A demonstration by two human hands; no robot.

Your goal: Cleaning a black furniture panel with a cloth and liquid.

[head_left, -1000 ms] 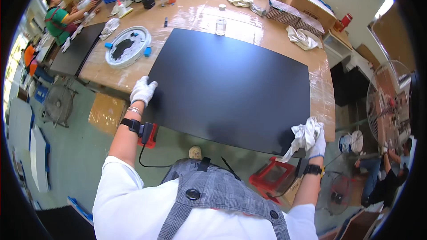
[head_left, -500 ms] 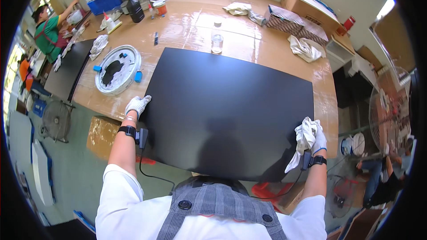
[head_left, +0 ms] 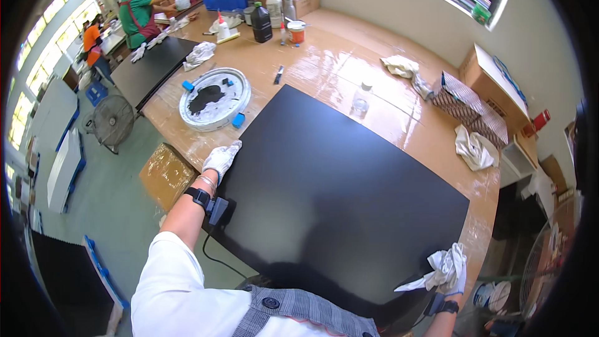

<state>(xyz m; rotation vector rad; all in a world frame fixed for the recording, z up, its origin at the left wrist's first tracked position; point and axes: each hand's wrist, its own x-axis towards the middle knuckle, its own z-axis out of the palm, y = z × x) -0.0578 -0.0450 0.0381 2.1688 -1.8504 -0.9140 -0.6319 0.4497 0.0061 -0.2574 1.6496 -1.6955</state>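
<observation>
A large black flat panel [head_left: 349,187] lies in front of me on the table, its surface smooth and slightly glossy. My left hand [head_left: 219,161], in a white knitted glove, is closed on the panel's left edge. At the right edge, my gloved right hand [head_left: 458,282] grips a crumpled white cloth [head_left: 444,269]. One corner of that cloth trails to the left over the panel, and it covers most of my right fingers. Both my wrists wear black straps with small devices.
Beyond the panel's far-left corner stands a round white lid [head_left: 244,101] with dark residue and blue sponge pieces. A clear bottle [head_left: 360,101] stands behind the panel. Cloths, bottles and boxes [head_left: 493,81] line the table [head_left: 324,65]. A person in green [head_left: 138,15] works far left.
My view has turned toward the left and tilted, so the table and panel appear rotated and farther right. Both hands remain at the panel's edges, the cloth still in the right one.
</observation>
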